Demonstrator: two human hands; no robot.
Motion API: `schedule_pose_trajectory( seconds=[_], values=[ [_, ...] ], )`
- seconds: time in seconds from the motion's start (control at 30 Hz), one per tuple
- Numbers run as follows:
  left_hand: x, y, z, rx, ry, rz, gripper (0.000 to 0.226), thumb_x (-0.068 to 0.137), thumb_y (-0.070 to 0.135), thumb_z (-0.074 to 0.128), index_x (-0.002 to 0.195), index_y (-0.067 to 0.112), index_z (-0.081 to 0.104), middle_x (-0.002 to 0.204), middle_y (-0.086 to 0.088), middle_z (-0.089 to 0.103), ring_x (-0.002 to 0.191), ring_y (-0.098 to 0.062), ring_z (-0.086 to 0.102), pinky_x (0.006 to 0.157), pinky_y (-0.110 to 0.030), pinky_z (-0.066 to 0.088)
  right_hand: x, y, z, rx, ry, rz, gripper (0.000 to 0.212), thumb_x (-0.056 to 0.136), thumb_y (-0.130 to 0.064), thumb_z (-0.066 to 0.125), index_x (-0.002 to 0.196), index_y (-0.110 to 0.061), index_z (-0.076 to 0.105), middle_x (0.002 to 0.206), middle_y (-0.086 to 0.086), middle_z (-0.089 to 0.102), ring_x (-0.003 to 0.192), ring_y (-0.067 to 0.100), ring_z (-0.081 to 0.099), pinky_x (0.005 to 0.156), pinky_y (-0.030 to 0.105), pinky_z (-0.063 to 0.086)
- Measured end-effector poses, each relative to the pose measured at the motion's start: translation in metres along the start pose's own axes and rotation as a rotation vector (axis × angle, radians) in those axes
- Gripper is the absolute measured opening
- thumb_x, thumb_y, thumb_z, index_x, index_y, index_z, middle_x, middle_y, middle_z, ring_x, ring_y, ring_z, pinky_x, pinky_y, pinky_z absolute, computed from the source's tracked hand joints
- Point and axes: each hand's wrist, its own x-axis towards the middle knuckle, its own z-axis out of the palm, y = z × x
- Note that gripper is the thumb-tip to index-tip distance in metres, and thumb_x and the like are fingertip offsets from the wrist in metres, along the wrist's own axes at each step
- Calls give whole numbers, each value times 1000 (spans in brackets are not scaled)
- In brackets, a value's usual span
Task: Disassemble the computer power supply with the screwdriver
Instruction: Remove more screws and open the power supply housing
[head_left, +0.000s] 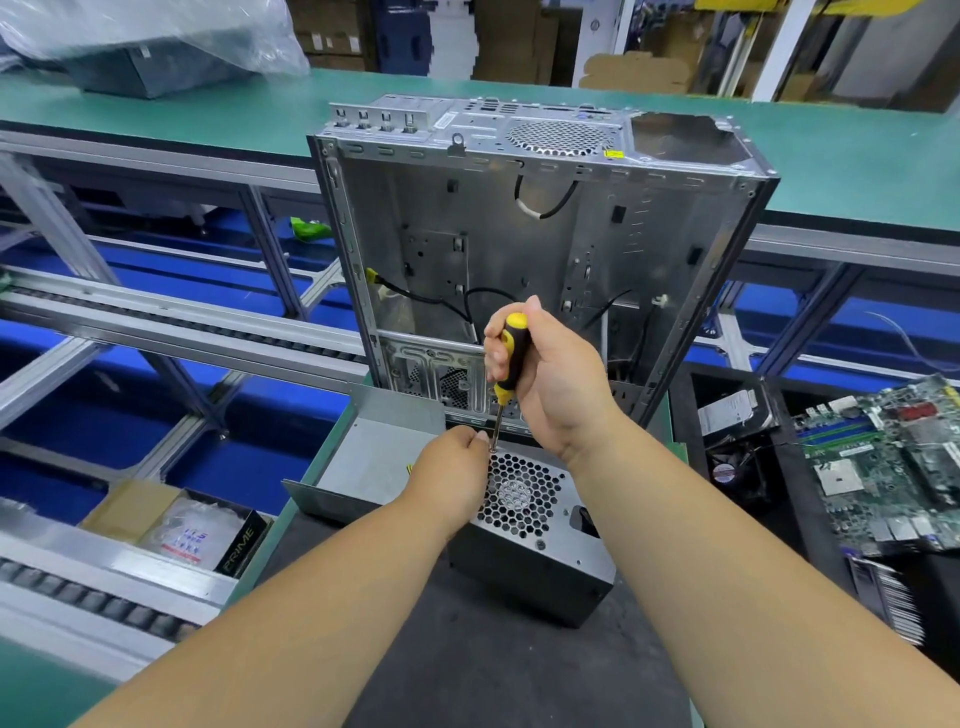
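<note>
"PRIME" on black box (240, 551) edge, lower left.

The power supply (524, 525) is a gray metal box with a round fan grille full of little holes facing up. The screwdriver (508, 364) has a yellow and black handle. It stands almost straight up, tip on the box's top corner.

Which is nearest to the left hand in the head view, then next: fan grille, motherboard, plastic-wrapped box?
From the left hand:
1. Fan grille, right beside it on the power supply.
2. Motherboard, far right on the bench.
3. Plastic-wrapped box, far back left.
</note>
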Motion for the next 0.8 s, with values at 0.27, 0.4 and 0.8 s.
schedule_pose_trajectory(
  seconds=[0.27, 0.4, 0.8],
  values=[
    [-2, 0, 0, -14, -6, 12, 33, 105, 28, 38, 108, 4, 60, 98, -16, 65, 93, -31, 58, 83, -38, 47, 3, 3, -4, -124, -6, -19, 19, 94, -35, 52, 87, -18, 48, 78, -2, 60, 62, 14, 52, 64, 29, 43],
    [-2, 1, 0, -8, -16, 8, 31, 105, 28, 38, 111, 7, 60, 99, -15, 65, 96, -31, 59, 84, -39, 47, 5, -2, -7, -153, 13, 10, 19, 93, -32, 56, 89, -14, 60, 84, 0, 63, 69, 15, 62, 76, 36, 49],
    [-1, 0, -1, 5, -27, 30, 30, 105, 27, 37, 93, 7, 56, 76, -4, 54, 74, -22, 49, 70, -34, 37, -2, 4, 2, -63, -27, -53, 25, 99, -35, 43, 89, -14, 52, 65, 0, 47, 60, 15, 40, 60, 26, 36]
  ],
)
